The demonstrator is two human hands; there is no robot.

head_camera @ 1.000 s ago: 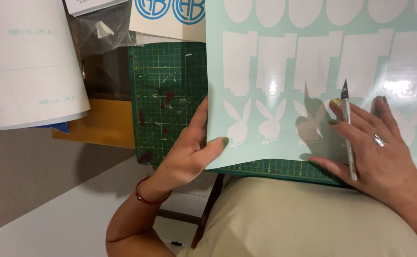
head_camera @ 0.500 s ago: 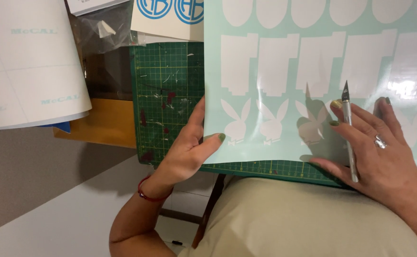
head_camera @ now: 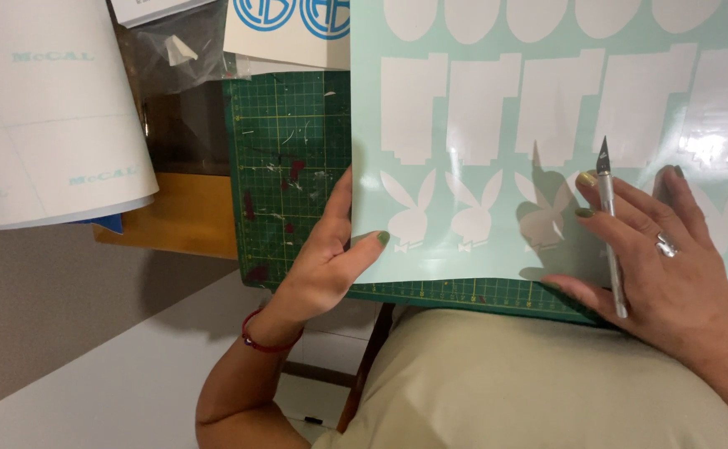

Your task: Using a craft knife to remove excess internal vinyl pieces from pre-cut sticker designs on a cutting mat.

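Pale mint vinyl sheet (head_camera: 630, 33) with white cut-out shapes, dark green gridded cutting mat (head_camera: 289, 141), green-painted nails.

Craft workshop, green cutting mat (head_camera: 289, 158), cut vinyl sheet (head_camera: 547, 133), craft knife (head_camera: 609, 224); paper roll (head_camera: 44, 108)
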